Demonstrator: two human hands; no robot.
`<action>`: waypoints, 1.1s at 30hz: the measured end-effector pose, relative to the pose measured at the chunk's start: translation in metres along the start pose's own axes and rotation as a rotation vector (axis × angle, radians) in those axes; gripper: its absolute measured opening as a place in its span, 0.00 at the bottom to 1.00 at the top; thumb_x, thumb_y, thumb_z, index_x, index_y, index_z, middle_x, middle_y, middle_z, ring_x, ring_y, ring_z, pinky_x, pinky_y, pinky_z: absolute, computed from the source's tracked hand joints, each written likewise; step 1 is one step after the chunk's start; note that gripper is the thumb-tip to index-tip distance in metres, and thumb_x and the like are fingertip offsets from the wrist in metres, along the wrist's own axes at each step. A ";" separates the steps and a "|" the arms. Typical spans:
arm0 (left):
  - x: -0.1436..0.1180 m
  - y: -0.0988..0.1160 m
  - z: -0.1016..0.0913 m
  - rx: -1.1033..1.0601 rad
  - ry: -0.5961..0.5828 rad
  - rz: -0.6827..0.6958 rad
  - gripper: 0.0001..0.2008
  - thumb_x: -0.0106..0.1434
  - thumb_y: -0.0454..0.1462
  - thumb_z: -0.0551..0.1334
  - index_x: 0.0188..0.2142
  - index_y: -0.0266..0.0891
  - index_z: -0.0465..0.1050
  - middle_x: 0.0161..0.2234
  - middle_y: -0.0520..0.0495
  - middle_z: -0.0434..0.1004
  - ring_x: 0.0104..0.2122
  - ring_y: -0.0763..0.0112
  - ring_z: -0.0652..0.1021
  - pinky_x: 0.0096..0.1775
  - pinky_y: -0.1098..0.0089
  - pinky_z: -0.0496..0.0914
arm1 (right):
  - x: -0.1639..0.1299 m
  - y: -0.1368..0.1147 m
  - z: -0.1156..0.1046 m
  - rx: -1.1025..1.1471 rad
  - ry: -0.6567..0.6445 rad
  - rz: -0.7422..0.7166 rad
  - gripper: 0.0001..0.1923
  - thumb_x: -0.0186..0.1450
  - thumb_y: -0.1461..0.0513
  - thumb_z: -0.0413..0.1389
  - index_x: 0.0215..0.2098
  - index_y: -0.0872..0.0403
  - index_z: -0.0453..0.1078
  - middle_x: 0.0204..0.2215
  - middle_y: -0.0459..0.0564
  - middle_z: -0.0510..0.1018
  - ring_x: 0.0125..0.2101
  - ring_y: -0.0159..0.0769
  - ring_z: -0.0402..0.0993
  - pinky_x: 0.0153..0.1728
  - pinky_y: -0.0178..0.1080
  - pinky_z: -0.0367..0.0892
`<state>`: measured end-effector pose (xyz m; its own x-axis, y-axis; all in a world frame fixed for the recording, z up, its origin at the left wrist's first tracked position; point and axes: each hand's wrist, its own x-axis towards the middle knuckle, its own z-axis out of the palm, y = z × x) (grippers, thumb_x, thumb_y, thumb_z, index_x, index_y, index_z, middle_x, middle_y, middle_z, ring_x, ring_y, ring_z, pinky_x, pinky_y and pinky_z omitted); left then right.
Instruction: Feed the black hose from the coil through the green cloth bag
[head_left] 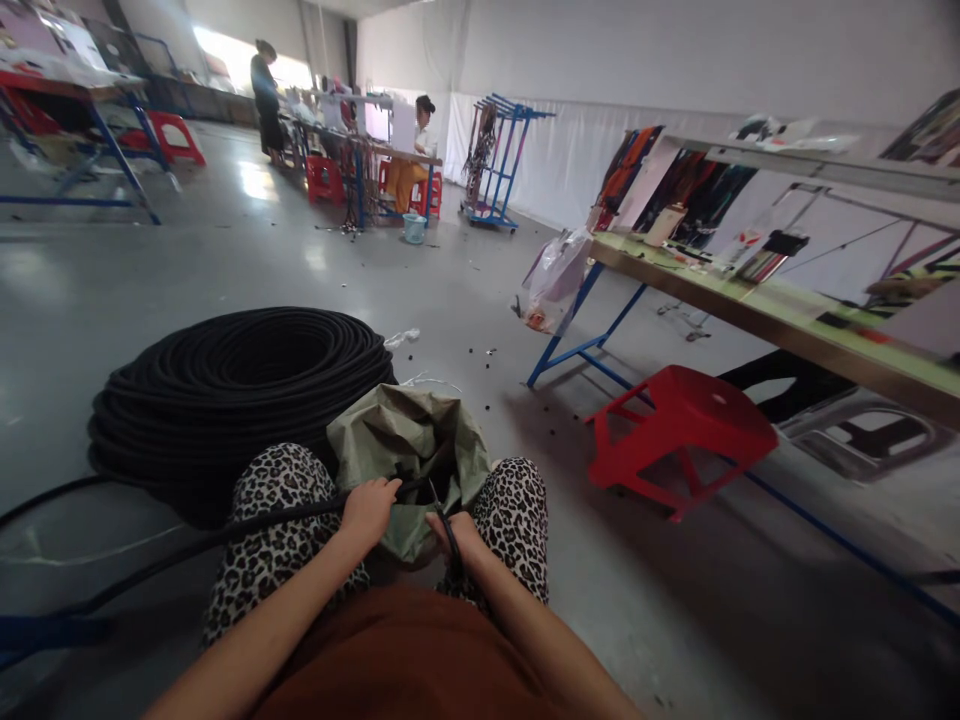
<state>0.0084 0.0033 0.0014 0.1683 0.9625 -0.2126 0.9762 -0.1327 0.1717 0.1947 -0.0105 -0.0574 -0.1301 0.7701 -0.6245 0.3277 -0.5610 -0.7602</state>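
Black hose [225, 535] across lap, scissors [448, 530] upright

no readable text, labels too blurred, no brands or numbers legible

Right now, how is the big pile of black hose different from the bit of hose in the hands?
The coil lies wound in a big round heap on the floor; the loose hose runs out in one long line to the left hand. The coil is untouched; the loose hose is gripped. Both are black.
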 end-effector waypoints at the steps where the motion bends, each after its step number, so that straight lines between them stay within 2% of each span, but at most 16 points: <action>1: -0.001 0.000 -0.001 -0.012 0.015 -0.003 0.19 0.67 0.33 0.52 0.55 0.40 0.70 0.47 0.39 0.79 0.47 0.63 0.77 0.48 0.64 0.68 | -0.002 -0.002 0.000 0.014 0.022 0.026 0.22 0.65 0.50 0.58 0.19 0.53 0.63 0.10 0.43 0.61 0.12 0.30 0.60 0.13 0.32 0.57; 3: -0.002 0.001 -0.003 -0.027 0.052 -0.008 0.18 0.68 0.33 0.51 0.55 0.39 0.69 0.48 0.39 0.78 0.47 0.63 0.77 0.47 0.64 0.69 | -0.005 -0.003 0.001 0.079 0.014 0.092 0.23 0.66 0.48 0.56 0.21 0.54 0.63 0.11 0.42 0.61 0.12 0.28 0.59 0.14 0.32 0.57; 5: -0.004 0.001 -0.007 -0.035 0.096 -0.006 0.18 0.68 0.34 0.51 0.55 0.38 0.69 0.48 0.39 0.78 0.47 0.62 0.77 0.47 0.64 0.69 | -0.007 0.000 0.001 0.184 -0.059 0.120 0.23 0.66 0.46 0.55 0.23 0.55 0.62 0.12 0.40 0.60 0.12 0.26 0.57 0.15 0.31 0.57; 9: -0.008 0.003 -0.013 -0.082 0.172 0.000 0.18 0.68 0.35 0.51 0.55 0.39 0.69 0.48 0.41 0.78 0.47 0.62 0.77 0.47 0.64 0.68 | -0.006 0.008 0.001 0.313 -0.192 0.013 0.26 0.60 0.42 0.60 0.27 0.55 0.62 0.16 0.40 0.64 0.15 0.25 0.61 0.21 0.31 0.61; 14: -0.010 0.002 -0.011 -0.181 0.239 0.005 0.17 0.67 0.34 0.53 0.54 0.40 0.70 0.49 0.43 0.78 0.48 0.63 0.77 0.51 0.64 0.68 | -0.004 0.014 -0.002 0.263 -0.193 -0.096 0.32 0.53 0.36 0.60 0.29 0.57 0.65 0.19 0.43 0.69 0.19 0.28 0.66 0.25 0.33 0.65; 18: -0.010 0.002 -0.005 -0.205 0.247 0.015 0.17 0.67 0.34 0.54 0.53 0.40 0.71 0.50 0.43 0.78 0.48 0.62 0.77 0.51 0.63 0.68 | -0.003 0.015 -0.004 0.237 -0.210 -0.137 0.33 0.52 0.35 0.59 0.28 0.57 0.65 0.20 0.44 0.70 0.20 0.28 0.67 0.25 0.33 0.64; 33: -0.014 0.002 0.006 -0.208 0.237 0.044 0.17 0.66 0.33 0.55 0.52 0.40 0.72 0.50 0.42 0.79 0.49 0.59 0.77 0.51 0.59 0.70 | 0.002 0.016 -0.002 0.220 -0.214 -0.127 0.33 0.52 0.35 0.59 0.29 0.57 0.66 0.21 0.45 0.70 0.20 0.28 0.66 0.23 0.32 0.61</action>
<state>0.0091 -0.0114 -0.0006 0.1492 0.9885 0.0258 0.9157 -0.1479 0.3736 0.2020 -0.0176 -0.0707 -0.3582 0.7698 -0.5283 0.0897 -0.5349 -0.8402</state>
